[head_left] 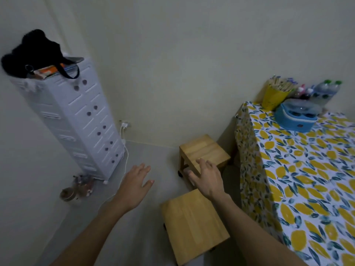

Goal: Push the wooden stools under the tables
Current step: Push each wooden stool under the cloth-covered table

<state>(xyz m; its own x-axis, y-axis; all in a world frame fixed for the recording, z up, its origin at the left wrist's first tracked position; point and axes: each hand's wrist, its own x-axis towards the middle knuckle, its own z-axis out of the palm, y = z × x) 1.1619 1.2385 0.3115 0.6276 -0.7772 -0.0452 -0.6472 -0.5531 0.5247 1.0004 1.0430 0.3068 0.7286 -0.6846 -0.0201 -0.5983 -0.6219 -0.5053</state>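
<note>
Two square wooden stools stand on the grey floor beside a table (249, 169) draped in a lemon-print cloth. The far stool (203, 148) is close to the table's far corner. The near stool (194, 227) sits just left of the hanging cloth. My right hand (206, 177) hovers with fingers spread above the gap between the two stools, touching neither that I can see. My left hand (135, 181) is stretched out over bare floor to the left, fingers apart and holding nothing.
A tall white drawer tower (76, 120) with a black bag (32, 52) on top stands at the left wall. A white cable (125, 162) runs from a wall socket to the floor. Small objects (76, 187) lie at the tower's foot. The table carries a blue container (296, 118), a yellow cup and bottles.
</note>
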